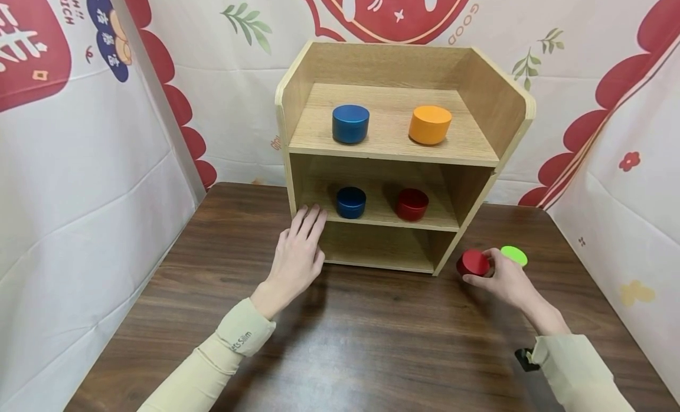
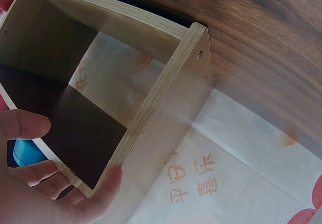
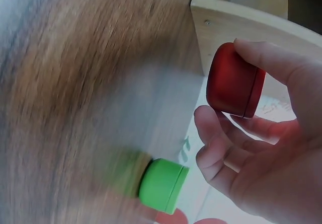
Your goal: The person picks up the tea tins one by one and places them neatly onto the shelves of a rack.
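My right hand (image 1: 511, 279) pinches a round red tin (image 1: 474, 262) between thumb and fingers, just right of the wooden shelf unit (image 1: 372, 247). In the right wrist view the seam of the red tin's lid (image 3: 255, 93) shows on its side. A green tin (image 3: 162, 185) stands on the table close to that hand, partly hidden behind it in the head view. My left hand (image 1: 295, 249) rests on the front left edge of the shelf unit, fingers fairly straight. In the left wrist view one finger (image 2: 108, 183) lies against the outer side panel.
A blue tin (image 1: 350, 124) and an orange tin (image 1: 430, 125) stand on the top shelf. The middle shelf bears a dark blue tin (image 1: 350, 202) and a dark red tin (image 1: 411, 204). A small black object (image 1: 526, 359) shows beside the right sleeve. Printed cloth (image 1: 234, 93) hangs behind the brown table (image 1: 340, 341).
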### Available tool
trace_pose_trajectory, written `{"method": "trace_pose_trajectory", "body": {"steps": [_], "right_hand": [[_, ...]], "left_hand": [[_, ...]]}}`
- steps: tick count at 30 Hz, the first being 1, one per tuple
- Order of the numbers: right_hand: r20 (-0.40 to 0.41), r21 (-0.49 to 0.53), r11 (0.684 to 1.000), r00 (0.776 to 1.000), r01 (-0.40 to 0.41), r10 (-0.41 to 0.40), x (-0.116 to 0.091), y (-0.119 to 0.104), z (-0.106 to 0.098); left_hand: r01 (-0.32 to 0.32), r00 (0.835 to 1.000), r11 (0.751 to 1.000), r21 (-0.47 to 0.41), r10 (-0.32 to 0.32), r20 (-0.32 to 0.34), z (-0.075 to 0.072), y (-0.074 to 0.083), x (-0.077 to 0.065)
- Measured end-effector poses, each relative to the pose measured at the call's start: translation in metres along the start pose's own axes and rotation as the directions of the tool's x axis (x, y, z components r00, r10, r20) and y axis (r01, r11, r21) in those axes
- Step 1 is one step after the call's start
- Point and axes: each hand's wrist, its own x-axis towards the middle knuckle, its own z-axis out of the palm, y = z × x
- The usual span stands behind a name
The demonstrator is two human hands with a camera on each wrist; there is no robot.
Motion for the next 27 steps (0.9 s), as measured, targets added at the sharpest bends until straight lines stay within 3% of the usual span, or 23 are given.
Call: {"method": "trace_pose_trajectory", "body": {"steps": [14,27], "right_hand": [[0.027,0.024,0.996,0.996,0.083,-0.084,-0.012,-0.035,0.004],[0.029,0.049,0.984,0.984,0.174,-0.175,-0.005,-0.069,0.021]], "left_hand": [[0.005,1.0,1.0,-0.007,-0.005,0.009,-0.001,0.0,0.0],[-0.004,1.0,1.0,-0.007,0.004,-0.011,-0.001,-0.001,0.0]]}}
